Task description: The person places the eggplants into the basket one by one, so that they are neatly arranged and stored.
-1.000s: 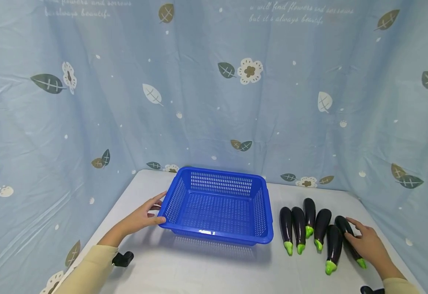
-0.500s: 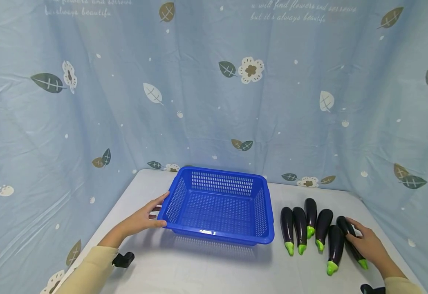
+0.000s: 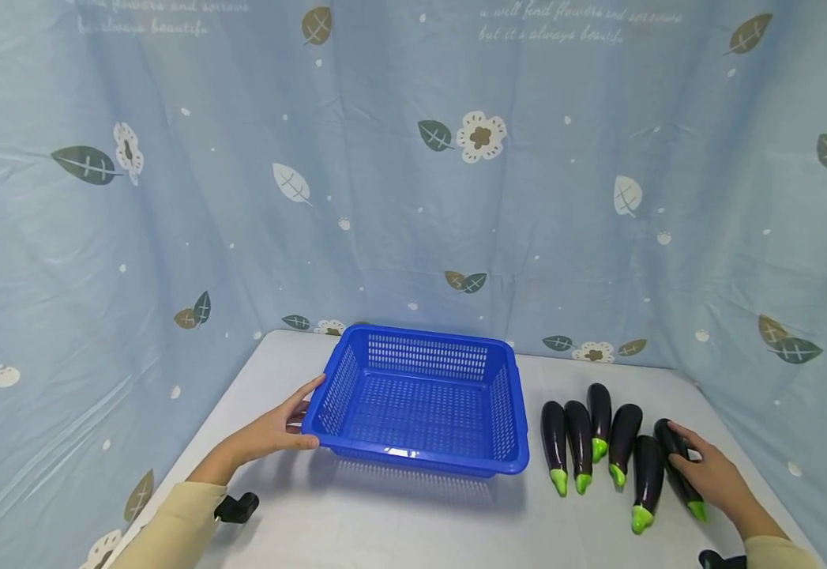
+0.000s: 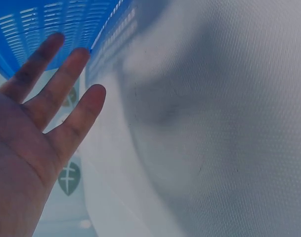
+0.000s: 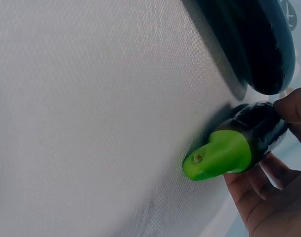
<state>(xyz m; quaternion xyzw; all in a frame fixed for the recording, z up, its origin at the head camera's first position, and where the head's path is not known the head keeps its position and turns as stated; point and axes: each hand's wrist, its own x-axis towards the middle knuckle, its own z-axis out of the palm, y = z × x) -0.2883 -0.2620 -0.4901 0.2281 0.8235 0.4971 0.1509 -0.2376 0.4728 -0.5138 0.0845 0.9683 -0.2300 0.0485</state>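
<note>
A blue plastic basket [image 3: 420,403] with slotted walls stands on the white table. My left hand [image 3: 267,435] is at its left side, thumb at the near corner and index fingertip on the rim. In the left wrist view, the straight fingers [image 4: 73,121] of this hand reach along the slotted wall. On the right, my right hand [image 3: 713,474] holds the outermost eggplant [image 3: 678,466] between thumb and fingers. Its green stem end [image 5: 222,155] faces the right wrist camera and lies low over the cloth. Another eggplant [image 3: 646,478] lies just left of the held one.
Several more dark eggplants [image 3: 579,442] lie side by side between the basket and my right hand, green ends toward me. A blue patterned curtain [image 3: 413,197] hangs behind and beside the table [image 3: 399,537]. Black wrist devices [image 3: 237,507] show below both hands.
The right hand with its eggplant has shifted very slightly. The left hand stays at the basket, and the view has wobbled a little.
</note>
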